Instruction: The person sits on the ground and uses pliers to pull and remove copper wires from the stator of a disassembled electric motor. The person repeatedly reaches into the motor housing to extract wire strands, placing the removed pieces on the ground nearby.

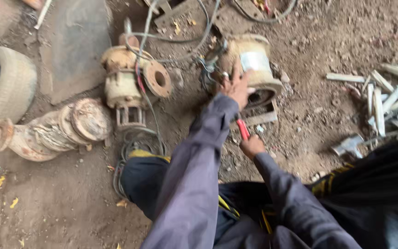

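**Old motor on the dirt, one hand on it, one hand on a red tool**

The old motor [254, 69] is round, dusty and pale, with a shiny grey patch on its side. It lies on the dirt ground [309, 37], up past the person's arms, on a small metal base.

Closest to the camera are the person's knees in dark trousers with yellow stripes. Two arms in grey-purple sleeves reach out from there.

The right hand [252, 146] is nearer. It is closed tight around a tool with a red handle [242, 129]. The tool points up toward the motor. Its tip is hidden behind the other arm, so you cannot tell what kind of tool it is.

The left hand [237, 86] is farther out. It rests flat on the near side of the motor with the fingers spread. It is not gripping anything; it only touches the motor. A ring shows on one finger.

Left of the motor stands a rusty pump [132, 85] with a round orange-brown end with a hole in it. Dark wires [171, 46] run over it and across to the motor. Farther left lies a rusty pipe piece [51, 131] with a round plate on it. Beside that, at the edge, lies an old dusty tyre [3, 85].

On the right, well away from the hands, is a heap of pale sticks and scraps [383, 99].
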Motion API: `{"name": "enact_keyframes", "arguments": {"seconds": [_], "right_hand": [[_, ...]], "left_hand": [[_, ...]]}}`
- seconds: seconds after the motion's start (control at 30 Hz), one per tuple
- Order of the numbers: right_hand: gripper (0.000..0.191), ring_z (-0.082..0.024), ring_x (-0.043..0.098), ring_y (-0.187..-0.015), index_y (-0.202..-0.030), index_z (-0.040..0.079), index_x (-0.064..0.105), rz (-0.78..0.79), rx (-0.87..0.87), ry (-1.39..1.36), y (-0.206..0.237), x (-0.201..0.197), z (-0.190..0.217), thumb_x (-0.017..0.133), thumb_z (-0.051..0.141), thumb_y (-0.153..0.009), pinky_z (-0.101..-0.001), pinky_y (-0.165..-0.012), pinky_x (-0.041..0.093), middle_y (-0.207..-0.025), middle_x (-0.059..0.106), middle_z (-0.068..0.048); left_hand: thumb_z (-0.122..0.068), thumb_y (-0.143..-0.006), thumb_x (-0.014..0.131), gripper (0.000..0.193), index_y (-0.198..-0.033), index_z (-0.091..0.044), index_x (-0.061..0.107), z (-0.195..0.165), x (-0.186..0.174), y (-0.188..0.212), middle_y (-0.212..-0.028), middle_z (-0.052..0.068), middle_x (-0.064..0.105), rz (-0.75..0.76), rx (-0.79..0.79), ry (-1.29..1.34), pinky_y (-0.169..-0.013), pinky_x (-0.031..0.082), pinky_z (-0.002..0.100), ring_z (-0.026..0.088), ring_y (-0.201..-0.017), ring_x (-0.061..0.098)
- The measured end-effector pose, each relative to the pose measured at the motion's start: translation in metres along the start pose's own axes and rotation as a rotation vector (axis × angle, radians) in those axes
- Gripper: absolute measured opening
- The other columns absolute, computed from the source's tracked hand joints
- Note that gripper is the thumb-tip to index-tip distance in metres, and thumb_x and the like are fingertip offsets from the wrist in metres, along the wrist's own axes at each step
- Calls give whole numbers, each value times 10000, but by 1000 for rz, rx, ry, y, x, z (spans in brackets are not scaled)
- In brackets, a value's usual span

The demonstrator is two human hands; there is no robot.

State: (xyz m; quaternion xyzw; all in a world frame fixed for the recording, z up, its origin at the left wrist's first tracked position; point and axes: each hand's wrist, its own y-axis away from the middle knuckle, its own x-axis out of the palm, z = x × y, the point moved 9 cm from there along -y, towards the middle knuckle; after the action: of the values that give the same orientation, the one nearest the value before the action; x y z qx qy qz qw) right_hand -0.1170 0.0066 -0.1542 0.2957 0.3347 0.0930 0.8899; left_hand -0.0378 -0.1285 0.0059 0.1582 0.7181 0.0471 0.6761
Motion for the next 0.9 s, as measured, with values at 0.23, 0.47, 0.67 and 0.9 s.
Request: {"name": "enact_keyframes", "arguments": {"seconds": [0.23,0.47,0.67,0.9], "right_hand": [[445,-438,689,-1034,-1214,60,650,174,-23,87,88,45,-117,627,310,-846,-499,-915,544,-1074,721,-273],[658,-309,651,-737,-1411,79,494,176,-11,-415,67,43,-120,697,206,-798,-450,-674,547,-911,726,-183],[418,-200,593,-566,-1201,-12,623,524,0,-730,77,45,-110,705,161,-829,-335,-492,490,-804,678,-110],[487,-171,562,-720,-1302,31,634,804,-202,-730,113,42,-69,688,155,-835,-297,-589,406,-922,697,-64]], "left_hand": [[82,-930,499,744,-1554,-300,365,-1,-4,-14,-1706,50,-119,0,30,-56,-965,541,508,461,-1273,546],[-151,-1015,635,464,-1466,-139,528,46,-60,69,-1663,122,288,-461,136,568,-912,615,392,329,-1269,610],[-183,-1012,575,333,-1342,-142,601,118,10,114,-1432,76,607,-378,-92,896,-1006,533,414,285,-1205,672],[-314,-991,620,353,-1291,-132,663,87,147,157,-1107,70,745,-98,-307,1496,-693,594,315,148,-913,716]]}}
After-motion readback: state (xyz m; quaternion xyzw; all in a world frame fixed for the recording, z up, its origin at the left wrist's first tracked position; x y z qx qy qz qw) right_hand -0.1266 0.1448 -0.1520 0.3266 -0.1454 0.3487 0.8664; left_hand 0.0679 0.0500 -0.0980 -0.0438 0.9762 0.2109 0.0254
